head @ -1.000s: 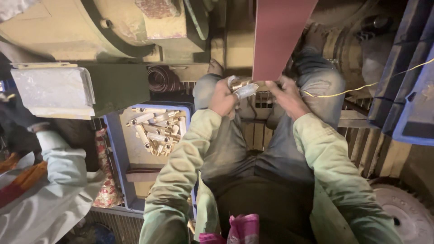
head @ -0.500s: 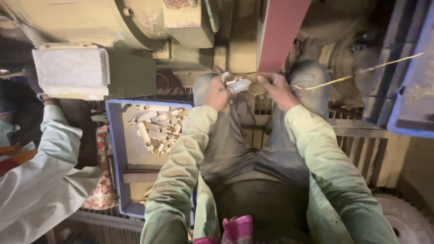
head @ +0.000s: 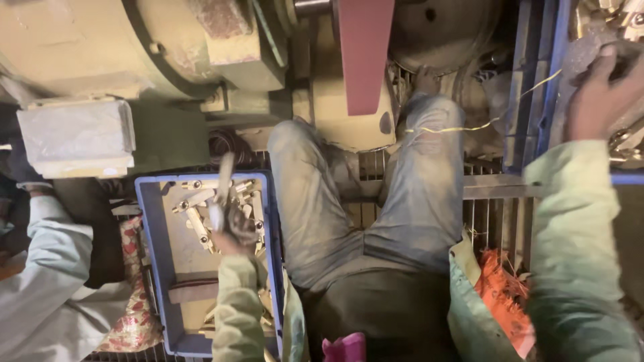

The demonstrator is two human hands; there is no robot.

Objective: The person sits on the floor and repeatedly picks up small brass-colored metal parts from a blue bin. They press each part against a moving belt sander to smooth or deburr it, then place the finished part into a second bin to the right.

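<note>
My left hand (head: 236,233) hovers over a blue plastic tray (head: 146,261) at my left knee and grips a long pale metal part (head: 221,191), blurred by motion. Several similar metal parts (head: 194,218) lie in the tray. My right hand (head: 596,94) reaches far up to the right into a blue crate (head: 537,80) of metal pieces. Its fingers curl over something grey, and what they hold is unclear. I sit with both knees spread in grey trousers.
A reddish-brown belt (head: 365,53) hangs from a yellowish machine (head: 100,40) straight ahead, with a pale grey box (head: 77,137) on its left. A co-worker's light sleeve (head: 40,275) is at the far left. A yellow wire (head: 469,127) crosses my right knee. Orange material (head: 500,288) lies by my right hip.
Both hands left the small part they held together at the belt. My left hand dropped to the blue tray with a part. My right hand swung up to the crate at right.
</note>
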